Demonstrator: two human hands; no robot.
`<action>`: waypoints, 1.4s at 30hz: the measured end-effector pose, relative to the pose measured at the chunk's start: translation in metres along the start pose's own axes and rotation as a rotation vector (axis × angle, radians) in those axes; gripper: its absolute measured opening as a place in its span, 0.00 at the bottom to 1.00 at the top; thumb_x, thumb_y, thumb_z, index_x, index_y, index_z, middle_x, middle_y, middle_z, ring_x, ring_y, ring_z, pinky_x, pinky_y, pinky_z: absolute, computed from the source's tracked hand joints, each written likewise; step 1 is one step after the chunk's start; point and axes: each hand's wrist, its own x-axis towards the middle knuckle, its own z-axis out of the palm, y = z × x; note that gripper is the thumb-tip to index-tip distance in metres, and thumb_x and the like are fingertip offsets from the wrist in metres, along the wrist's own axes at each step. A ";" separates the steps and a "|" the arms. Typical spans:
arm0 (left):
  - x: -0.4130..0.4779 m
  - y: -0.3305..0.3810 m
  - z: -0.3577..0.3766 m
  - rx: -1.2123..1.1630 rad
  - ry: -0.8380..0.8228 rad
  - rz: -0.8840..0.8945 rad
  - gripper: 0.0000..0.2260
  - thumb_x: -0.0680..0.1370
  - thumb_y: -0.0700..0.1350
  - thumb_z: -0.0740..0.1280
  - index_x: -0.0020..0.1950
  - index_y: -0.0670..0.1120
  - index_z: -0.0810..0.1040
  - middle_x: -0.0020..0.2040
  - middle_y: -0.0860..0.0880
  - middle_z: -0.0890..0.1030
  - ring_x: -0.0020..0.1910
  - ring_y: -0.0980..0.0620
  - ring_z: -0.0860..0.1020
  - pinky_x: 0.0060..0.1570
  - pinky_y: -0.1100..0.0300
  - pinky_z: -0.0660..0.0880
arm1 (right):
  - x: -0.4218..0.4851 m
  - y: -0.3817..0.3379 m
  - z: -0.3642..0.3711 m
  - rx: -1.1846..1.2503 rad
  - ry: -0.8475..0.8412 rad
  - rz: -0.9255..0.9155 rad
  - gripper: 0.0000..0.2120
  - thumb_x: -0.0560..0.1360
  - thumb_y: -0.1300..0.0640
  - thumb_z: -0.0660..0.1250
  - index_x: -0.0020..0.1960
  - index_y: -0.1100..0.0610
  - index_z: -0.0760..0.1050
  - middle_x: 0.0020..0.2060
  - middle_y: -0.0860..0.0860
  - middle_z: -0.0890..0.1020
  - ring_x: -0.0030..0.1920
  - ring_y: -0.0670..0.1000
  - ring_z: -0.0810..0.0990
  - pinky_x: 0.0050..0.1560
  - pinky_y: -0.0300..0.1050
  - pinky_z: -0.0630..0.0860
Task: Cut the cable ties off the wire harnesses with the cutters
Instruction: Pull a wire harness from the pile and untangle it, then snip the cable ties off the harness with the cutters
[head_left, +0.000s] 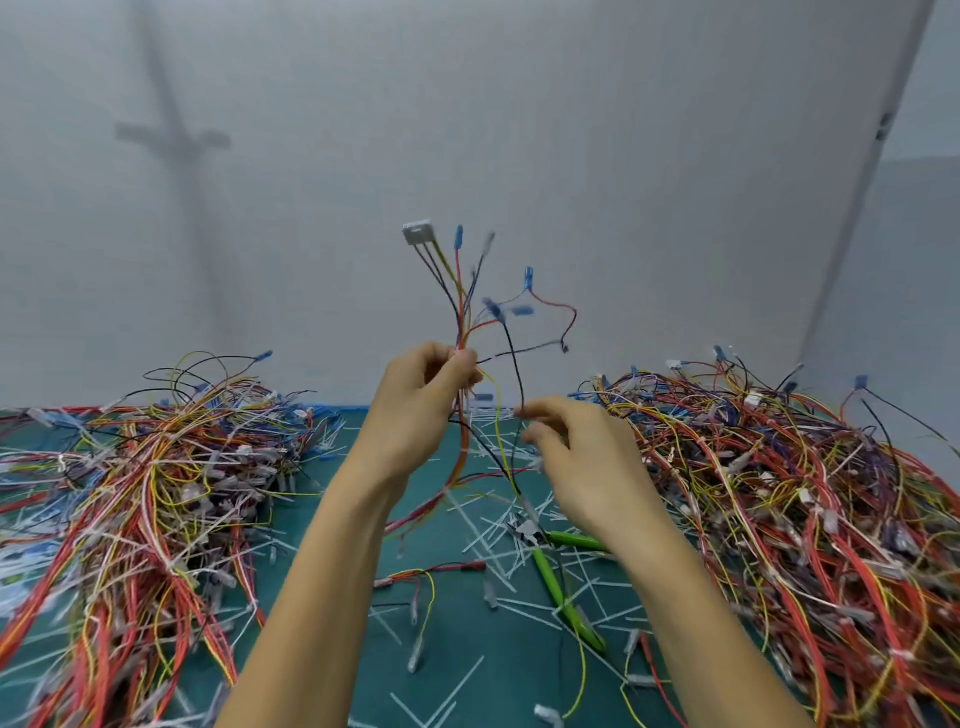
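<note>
Harness (460, 312) in left hand (421, 410); cutters (558, 582) lie below right hand (587, 467).

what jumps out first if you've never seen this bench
A harness is held upright at centre by the left hand, the right hand close to its loose wires. Tangled wires fill a left pile and a right pile, with green cutters on the mat between, among cut ties.

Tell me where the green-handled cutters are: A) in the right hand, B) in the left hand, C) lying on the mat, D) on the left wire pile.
C: the cutters lie on the mat below the right hand, untouched; the left hand grips a harness.
</note>
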 end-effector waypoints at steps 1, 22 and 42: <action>0.000 0.000 -0.001 -0.017 0.018 0.000 0.11 0.81 0.46 0.64 0.41 0.45 0.78 0.37 0.52 0.81 0.36 0.61 0.77 0.38 0.72 0.71 | 0.002 0.005 -0.001 -0.127 -0.013 0.027 0.12 0.81 0.58 0.60 0.61 0.52 0.79 0.53 0.51 0.84 0.52 0.53 0.81 0.54 0.48 0.76; 0.000 0.007 -0.012 -0.594 -0.095 -0.252 0.10 0.71 0.44 0.70 0.49 0.43 0.85 0.49 0.45 0.85 0.53 0.50 0.84 0.53 0.50 0.81 | -0.004 0.060 0.023 -0.725 -0.757 0.295 0.35 0.70 0.35 0.66 0.67 0.58 0.67 0.67 0.57 0.73 0.66 0.60 0.70 0.62 0.53 0.70; -0.002 0.018 -0.001 -0.724 -0.181 -0.265 0.09 0.67 0.42 0.71 0.45 0.40 0.85 0.48 0.45 0.85 0.47 0.53 0.84 0.47 0.45 0.82 | 0.008 0.015 -0.021 0.033 0.111 0.094 0.07 0.83 0.50 0.52 0.53 0.54 0.63 0.40 0.53 0.76 0.38 0.51 0.74 0.32 0.46 0.62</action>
